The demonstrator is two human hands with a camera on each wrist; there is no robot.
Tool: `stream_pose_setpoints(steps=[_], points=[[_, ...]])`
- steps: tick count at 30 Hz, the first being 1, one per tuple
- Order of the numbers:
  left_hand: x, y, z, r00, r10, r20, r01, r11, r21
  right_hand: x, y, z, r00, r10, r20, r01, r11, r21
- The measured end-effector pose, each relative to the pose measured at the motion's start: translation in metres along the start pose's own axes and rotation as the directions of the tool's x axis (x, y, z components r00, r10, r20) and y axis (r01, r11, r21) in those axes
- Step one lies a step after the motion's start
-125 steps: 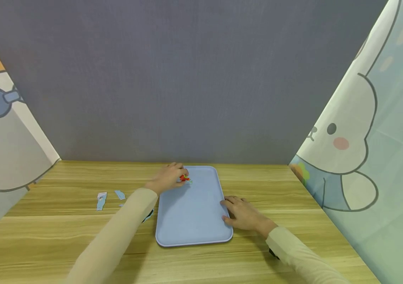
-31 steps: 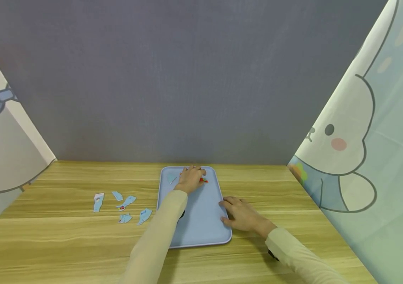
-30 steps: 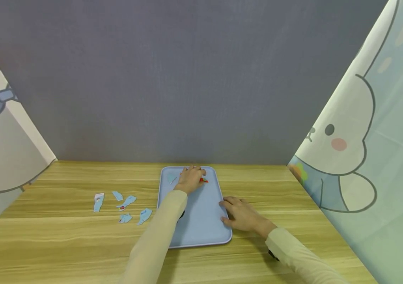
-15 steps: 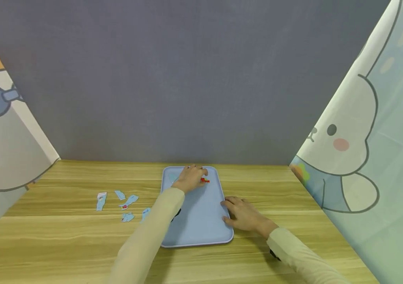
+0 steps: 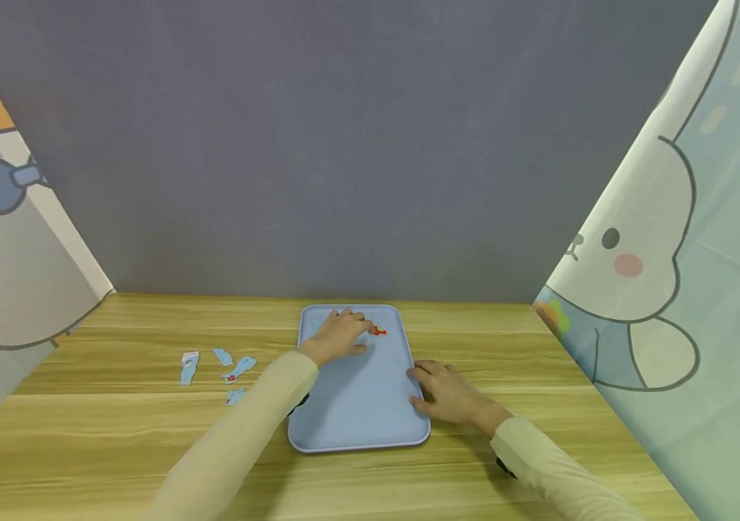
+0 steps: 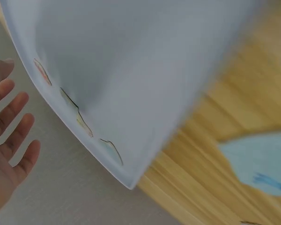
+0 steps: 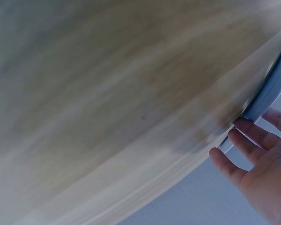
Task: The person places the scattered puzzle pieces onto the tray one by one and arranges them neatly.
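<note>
In the head view my left hand (image 5: pixel 342 336) hovers over the far part of a pale blue tray (image 5: pixel 357 427), fingers spread, holding nothing. Just beyond its fingertips a torn paper piece with a red picture (image 5: pixel 379 331) lies in the tray. Another pale blue scrap (image 5: pixel 318 323) lies at the far left corner, partly behind the hand. The left wrist view shows the scraps in a row along one rim, among them a corner scrap (image 6: pixel 112 151). My right hand (image 5: pixel 448 392) rests at the tray's right rim, relaxed fingertips (image 7: pixel 246 129) touching the edge.
Left of the tray, several torn light blue scraps lie on the wooden table (image 5: pixel 116 434), including a long one (image 5: pixel 190 367), a small one (image 5: pixel 223 357) and one with a red spot (image 5: pixel 240 369). A grey panel (image 5: pixel 331 145) stands behind the table.
Earlier the red-pictured piece was at my left hand's fingers farther left in the tray; it now lies farther right. My left hand has drawn back leftward from it. The right hand stays put.
</note>
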State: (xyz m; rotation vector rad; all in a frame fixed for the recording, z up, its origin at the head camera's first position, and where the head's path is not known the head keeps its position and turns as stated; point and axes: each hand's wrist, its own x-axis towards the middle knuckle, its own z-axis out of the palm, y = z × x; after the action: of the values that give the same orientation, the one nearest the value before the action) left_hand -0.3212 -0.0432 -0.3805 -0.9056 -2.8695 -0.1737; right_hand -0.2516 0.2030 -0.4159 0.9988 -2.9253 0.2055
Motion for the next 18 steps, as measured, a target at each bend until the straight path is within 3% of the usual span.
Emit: stream_pose_setpoints(steps=[12,18], points=[[-0.037,-0.012,-0.005,0.998,0.059,-0.032,-0.059,0.998,-0.015,0.001,0.0,0.0,1.0,-0.004,-0.012,0.004,1.0,-0.003],[-0.055,-0.018,-0.005,0.993,0.11,-0.053,-0.109,0.994,0.027,0.001,0.0,0.0,1.0,-0.017,-0.024,0.017,1.0,-0.006]])
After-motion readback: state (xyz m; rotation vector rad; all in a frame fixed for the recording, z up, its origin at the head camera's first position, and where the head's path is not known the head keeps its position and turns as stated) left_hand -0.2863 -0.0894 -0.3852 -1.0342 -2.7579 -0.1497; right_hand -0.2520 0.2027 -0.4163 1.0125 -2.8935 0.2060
